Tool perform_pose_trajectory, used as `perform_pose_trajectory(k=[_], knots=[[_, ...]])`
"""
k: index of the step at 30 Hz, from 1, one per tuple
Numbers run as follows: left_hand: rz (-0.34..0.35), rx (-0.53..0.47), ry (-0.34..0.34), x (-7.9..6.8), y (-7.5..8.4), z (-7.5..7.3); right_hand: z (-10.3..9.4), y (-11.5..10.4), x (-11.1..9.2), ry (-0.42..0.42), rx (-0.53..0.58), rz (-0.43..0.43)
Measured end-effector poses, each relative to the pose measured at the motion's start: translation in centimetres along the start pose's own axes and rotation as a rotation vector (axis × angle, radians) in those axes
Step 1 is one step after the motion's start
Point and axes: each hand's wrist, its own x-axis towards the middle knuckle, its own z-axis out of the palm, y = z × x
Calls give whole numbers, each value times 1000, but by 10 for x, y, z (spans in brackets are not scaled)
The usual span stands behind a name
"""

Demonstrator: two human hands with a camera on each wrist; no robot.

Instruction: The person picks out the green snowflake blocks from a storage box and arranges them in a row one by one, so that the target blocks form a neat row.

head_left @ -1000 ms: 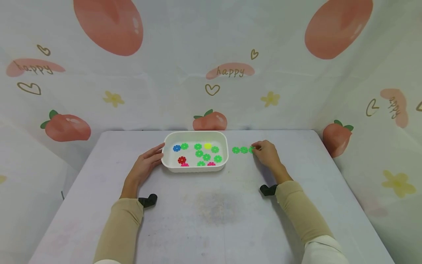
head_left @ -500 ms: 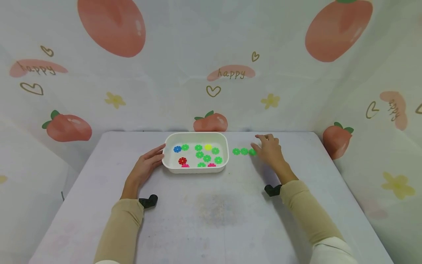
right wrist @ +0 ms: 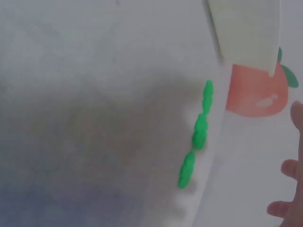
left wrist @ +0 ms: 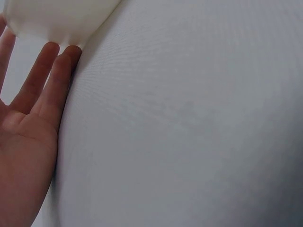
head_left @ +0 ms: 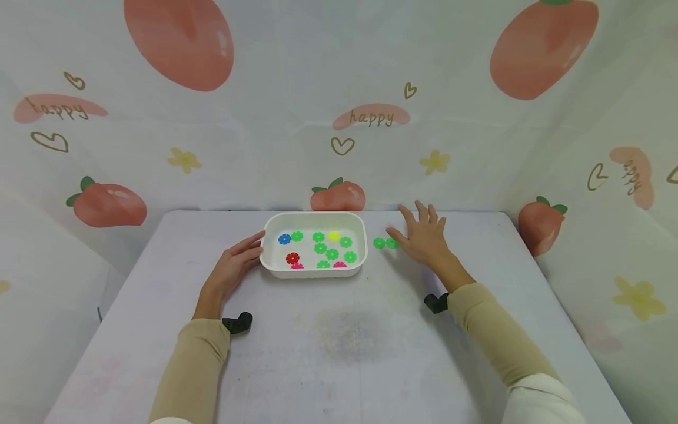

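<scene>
My left hand [head_left: 231, 271] lies along the left end of the white tray [head_left: 312, 273]. In the left wrist view its straight fingertips touch the tray's wall [left wrist: 61, 21]. Flower-shaped plastic discs lie inside, mostly green [head_left: 332, 254], with a blue disc [head_left: 284, 239], a red disc [head_left: 292, 258], a yellow disc [head_left: 333, 236] and pink ones. Right of the tray, green discs [head_left: 379, 243] form a short row. Above its right end, my right hand [head_left: 426, 241] spreads its fingers and holds nothing, hiding part of the row. In the right wrist view three green discs [right wrist: 200, 132] show in line.
The tray and discs are near the back of a white table [head_left: 360, 377]. A printed cloth backdrop [head_left: 265, 147] rises right behind the table's far edge. Dark wrist-worn devices [head_left: 238, 323] sit at both sleeves.
My right hand has let go of the rightmost green disc, lifted, and spread its fingers, shifting slightly back left over the row. My left hand stays at the tray.
</scene>
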Motion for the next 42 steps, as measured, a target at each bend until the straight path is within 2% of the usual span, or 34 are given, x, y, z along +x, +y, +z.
perform_pose_trajectory(k=[13, 23, 33, 42], knots=[[9, 7, 4, 0, 0, -1, -4, -35, 3, -12, -84, -90], [-4, 7, 1, 1, -1, -1, -1, -64, 7, -2, -71, -156], [-18, -15, -7, 3, -1, -2, 10, -84, 11, -5, -126, -224], [-8, -21, 0, 0, 1, -1, 21, -101, 12, -29, -104, -250]])
